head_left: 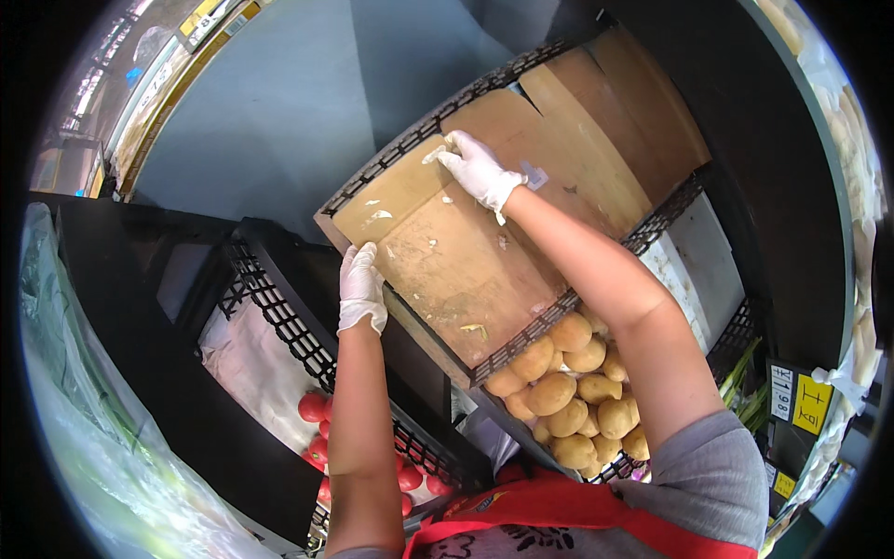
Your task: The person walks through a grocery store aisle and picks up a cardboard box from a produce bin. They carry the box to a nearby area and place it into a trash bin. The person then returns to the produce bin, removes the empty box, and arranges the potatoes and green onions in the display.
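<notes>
A brown cardboard sheet [447, 270], its far edge folded up, lines a black plastic crate [363, 177]. Scraps of pale dry peel and dirt are scattered over it. My right hand [480, 172], in a thin white glove, grips the cardboard's raised far edge between thumb and fingers. At the left edge of the sheet, my gloved left hand [361, 287] has its fingers curled on the cardboard's side. The fingertips there are partly hidden. A second cardboard piece [568, 149] lies in the crate to the right, beyond my right forearm.
Potatoes [568, 401] are heaped just in front of the crate. Round red vegetables [317, 410] lie on white paper [256, 349] in a lower black crate at left. Black shelf panels [778, 121] stand on both sides. Yellow and white price tags [810, 401] hang at right.
</notes>
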Available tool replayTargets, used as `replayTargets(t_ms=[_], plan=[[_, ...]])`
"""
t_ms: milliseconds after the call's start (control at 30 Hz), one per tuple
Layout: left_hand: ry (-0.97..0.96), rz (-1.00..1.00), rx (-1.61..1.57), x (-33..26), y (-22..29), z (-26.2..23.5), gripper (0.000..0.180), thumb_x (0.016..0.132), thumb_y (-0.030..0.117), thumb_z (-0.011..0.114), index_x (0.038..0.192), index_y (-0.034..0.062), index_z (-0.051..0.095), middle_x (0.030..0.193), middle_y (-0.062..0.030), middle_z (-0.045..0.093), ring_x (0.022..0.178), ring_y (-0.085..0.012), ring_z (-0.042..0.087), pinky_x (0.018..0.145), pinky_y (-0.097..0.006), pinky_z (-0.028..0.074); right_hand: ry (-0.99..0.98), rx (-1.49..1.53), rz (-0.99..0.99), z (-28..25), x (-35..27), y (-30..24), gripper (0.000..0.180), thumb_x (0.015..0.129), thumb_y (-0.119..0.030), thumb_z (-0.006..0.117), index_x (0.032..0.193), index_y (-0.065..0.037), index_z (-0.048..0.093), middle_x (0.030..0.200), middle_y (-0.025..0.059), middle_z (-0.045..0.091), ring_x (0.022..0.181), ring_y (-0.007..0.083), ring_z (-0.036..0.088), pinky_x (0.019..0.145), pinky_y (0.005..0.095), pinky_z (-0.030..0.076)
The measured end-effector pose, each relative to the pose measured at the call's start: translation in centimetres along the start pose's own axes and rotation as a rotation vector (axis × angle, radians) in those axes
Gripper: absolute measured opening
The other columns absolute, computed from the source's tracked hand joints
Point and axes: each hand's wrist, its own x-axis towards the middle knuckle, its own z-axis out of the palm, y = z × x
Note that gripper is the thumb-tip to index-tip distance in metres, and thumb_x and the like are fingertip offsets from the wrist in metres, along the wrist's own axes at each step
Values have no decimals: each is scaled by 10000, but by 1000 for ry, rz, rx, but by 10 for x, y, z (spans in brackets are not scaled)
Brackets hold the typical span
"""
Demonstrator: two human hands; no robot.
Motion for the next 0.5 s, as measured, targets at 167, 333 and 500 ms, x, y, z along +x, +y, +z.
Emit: replayTargets(t_ms=[167, 333, 500], plan=[[-265, -161, -10, -28, -16, -14, 559, 934, 313, 626, 1420, 123, 426, 1419, -67, 497, 1273, -242, 493, 1059, -472, 364, -17, 7, -29, -7, 7, -8, 227, 923, -236, 614, 990, -22, 582, 935, 157, 648, 879, 288, 608, 808, 388, 486], [-293, -398, 75, -72, -49, -14, 734, 922, 334, 631, 1519, 123, 258, 1580, -78, 260, 1448, -328, 258, 1094, -573, 265, -30, 30, 104, -15, 27, -8, 309, 927, -232, 620, 1143, -11, 617, 975, 100, 658, 851, 198, 616, 780, 354, 493], [-281, -389, 50, -96, -63, -4, 710, 987, 156, 554, 1564, 151, 140, 1524, -48, 372, 1377, -260, 414, 1090, -570, 295, -126, 143, 236, -19, 22, -11, 436, 921, -198, 597, 1304, 6, 564, 1197, 125, 637, 962, 186, 635, 900, 337, 493]])
